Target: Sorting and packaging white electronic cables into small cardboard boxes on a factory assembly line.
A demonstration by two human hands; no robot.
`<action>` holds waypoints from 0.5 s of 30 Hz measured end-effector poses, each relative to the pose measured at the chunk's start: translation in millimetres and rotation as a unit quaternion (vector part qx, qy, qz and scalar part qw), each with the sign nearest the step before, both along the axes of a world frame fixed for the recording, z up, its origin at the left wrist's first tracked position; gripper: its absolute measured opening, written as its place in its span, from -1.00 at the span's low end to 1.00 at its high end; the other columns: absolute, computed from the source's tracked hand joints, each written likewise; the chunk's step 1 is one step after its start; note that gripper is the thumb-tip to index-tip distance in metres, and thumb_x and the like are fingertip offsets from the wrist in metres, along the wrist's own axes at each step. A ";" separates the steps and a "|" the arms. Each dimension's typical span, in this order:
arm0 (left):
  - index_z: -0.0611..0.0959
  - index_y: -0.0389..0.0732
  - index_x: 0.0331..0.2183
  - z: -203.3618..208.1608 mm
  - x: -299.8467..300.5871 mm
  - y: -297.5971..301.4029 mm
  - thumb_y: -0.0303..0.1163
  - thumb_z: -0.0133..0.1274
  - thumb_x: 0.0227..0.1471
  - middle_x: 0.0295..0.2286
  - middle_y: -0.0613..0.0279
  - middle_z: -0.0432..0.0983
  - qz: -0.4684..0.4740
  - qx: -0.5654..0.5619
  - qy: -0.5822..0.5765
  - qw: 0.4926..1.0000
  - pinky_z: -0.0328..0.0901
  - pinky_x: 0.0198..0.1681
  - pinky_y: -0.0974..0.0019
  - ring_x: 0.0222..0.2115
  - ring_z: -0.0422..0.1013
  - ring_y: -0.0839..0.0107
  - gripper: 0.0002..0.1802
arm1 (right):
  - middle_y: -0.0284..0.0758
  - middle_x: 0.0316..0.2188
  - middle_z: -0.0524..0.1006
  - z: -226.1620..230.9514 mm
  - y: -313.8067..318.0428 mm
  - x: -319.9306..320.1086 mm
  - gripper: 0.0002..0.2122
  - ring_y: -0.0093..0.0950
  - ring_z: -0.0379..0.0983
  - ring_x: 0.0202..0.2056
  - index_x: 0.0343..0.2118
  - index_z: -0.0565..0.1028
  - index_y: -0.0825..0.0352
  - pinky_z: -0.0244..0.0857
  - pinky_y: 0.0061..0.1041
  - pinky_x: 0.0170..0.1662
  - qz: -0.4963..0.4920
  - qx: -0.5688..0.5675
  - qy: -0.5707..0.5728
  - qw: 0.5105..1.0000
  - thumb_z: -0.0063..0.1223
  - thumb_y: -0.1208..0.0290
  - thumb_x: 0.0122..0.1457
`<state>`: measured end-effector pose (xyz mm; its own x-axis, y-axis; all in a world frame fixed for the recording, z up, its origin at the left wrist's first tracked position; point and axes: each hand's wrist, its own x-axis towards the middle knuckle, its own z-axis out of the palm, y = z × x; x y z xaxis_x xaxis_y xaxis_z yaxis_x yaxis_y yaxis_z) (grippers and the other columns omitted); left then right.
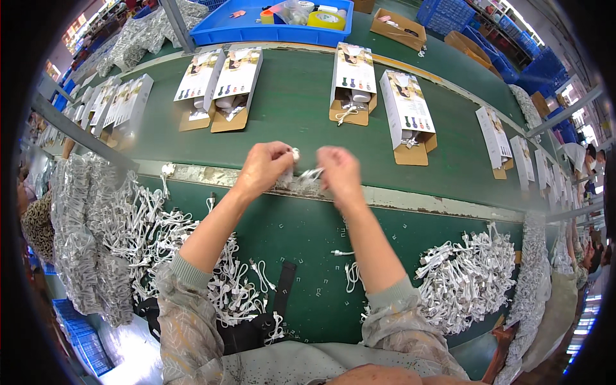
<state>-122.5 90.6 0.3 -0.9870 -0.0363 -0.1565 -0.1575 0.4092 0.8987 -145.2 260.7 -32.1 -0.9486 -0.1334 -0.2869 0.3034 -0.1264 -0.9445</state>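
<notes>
My left hand [264, 168] is closed in a pinch over the rail between the bench and the green belt, with a small white piece [296, 154] at its fingertips. That piece looks like a cable end, but its kind is not clear. Just to its right, my right hand [341, 174] is closed and smeared by motion, with a short white cable [312, 174] at its fingers. Beneath my arms lie a heap of bundled white cables [240, 292] on the left and another white cable heap [467, 279] on the right.
On the green belt [289, 109] beyond my hands stand several opened white boxes, such as one box [405, 106] with its brown flap out. Behind them sits a blue tray [256, 32] holding tape rolls. Bagged cables [90, 237] are piled at the left.
</notes>
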 end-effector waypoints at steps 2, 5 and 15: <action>0.60 -0.35 -0.42 4.6 4.1 -0.9 -0.35 0.08 -0.09 -0.54 0.19 0.47 0.045 -0.087 0.116 0.988 0.28 -0.42 0.34 -0.55 0.37 0.41 -0.77 | -0.29 -0.65 0.47 4.6 26.6 -36.2 -0.74 -0.56 0.34 -0.73 -0.38 0.51 0.43 0.23 -0.54 -0.67 -0.081 0.175 0.102 0.976 -0.08 0.28 0.11; 0.60 -0.31 -0.39 9.3 8.7 -0.6 -0.40 0.07 -0.10 -0.50 0.12 0.45 0.047 -0.150 0.157 0.975 0.29 -0.38 0.31 -0.51 0.37 0.30 -0.80 | -0.15 -0.62 0.52 -6.5 58.8 -84.2 -0.73 -0.40 0.45 -0.70 -0.47 0.54 0.43 0.34 -0.43 -0.53 -0.108 0.328 0.097 0.933 -0.06 0.29 0.04; 0.54 -0.21 -0.31 -16.9 -1.2 -4.6 -0.56 0.02 -0.10 -0.38 0.11 0.48 0.043 -0.240 0.368 0.898 0.34 -0.38 0.20 -0.42 0.43 0.08 -0.79 | -0.16 -0.40 0.56 -54.1 106.0 -165.7 -0.77 -0.21 0.49 -0.31 -0.35 0.59 0.24 0.33 -0.33 -0.21 -0.114 0.414 0.181 0.885 0.05 0.24 -0.01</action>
